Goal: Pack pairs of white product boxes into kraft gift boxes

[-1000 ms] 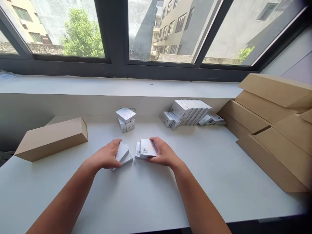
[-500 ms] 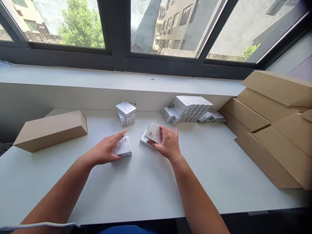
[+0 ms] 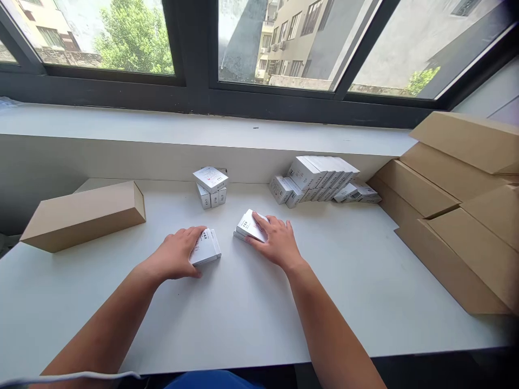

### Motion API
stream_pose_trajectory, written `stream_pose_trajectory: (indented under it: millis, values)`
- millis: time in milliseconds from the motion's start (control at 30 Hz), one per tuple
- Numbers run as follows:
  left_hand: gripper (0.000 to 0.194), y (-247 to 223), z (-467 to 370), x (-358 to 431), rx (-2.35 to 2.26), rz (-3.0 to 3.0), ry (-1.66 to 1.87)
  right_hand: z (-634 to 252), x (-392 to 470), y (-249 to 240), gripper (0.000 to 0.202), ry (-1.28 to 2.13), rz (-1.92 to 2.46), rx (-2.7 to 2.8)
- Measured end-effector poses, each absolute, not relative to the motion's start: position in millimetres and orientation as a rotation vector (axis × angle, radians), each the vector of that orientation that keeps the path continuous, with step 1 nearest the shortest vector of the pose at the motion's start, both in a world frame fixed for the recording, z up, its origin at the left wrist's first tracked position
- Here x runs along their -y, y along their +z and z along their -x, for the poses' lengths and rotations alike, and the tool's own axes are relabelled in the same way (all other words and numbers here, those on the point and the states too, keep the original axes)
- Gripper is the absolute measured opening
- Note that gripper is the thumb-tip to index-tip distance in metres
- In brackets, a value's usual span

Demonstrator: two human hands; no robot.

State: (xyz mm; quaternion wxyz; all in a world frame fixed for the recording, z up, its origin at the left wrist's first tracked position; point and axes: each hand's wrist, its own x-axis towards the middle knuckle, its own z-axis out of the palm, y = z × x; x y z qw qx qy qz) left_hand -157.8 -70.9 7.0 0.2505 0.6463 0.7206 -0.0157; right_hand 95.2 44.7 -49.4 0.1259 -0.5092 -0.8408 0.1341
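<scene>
Small white boxes [image 3: 206, 247] sit flat on the white table [image 3: 251, 313] under the left hand [image 3: 175, 257], whose fingers are spread loosely over their near half, resting rather than clamped; the pair look stacked, one edge peeking out on the right. Their long axis runs from near-left to far-right, printed face up. Just across a narrow gap, the right hand [image 3: 275, 242] lies palm-down on a second white pair [image 3: 249, 227], fingers draped over the top box, which tilts up off the one beneath and points away toward the window ledge. Hands apart, each on its own pair, in the middle of the table. How firmly either hand grips is hard to tell, since the palms hide much of the boxes and the print is too small to read. Behind stand a little stack of white boxes [image 3: 211, 187], a leaning row of white boxes [image 3: 320, 181], a long brown carton [image 3: 81, 215] at left and brown cartons [image 3: 458, 210] at right, cut off by the frame.
</scene>
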Motion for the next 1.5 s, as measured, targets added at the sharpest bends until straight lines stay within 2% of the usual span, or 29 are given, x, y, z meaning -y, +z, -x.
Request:
stream_pose_trajectory:
  millis: [333, 533, 733, 1067, 1333, 1500]
  values:
    - [0.078, 0, 153, 61, -2.034, -1.820, 0.042, -92, -46, -53, 0.065, 0.368, 1.373, 2.399]
    - [0.078, -3, 154, 64, -2.035, -1.812, 0.109, -87, -46, -61, 0.073, 0.387, 1.195, 2.293]
    - [0.080, -4, 155, 67, -2.035, -1.761, 0.153, -87, -50, -64, 0.062, 0.499, 1.028, 2.029]
    - [0.085, -4, 159, 81, -2.047, -1.731, 0.181, -94, -64, -82, 0.063, 0.778, 0.973, 1.588]
    - [0.090, -1, 179, 102, -2.065, -1.690, 0.180, -92, -69, -92, 0.055, 0.802, 1.057, 1.617]
    - [0.091, -1, 184, 103, -2.046, -1.706, 0.178, -89, -63, -89, 0.047, 0.632, 1.093, 1.764]
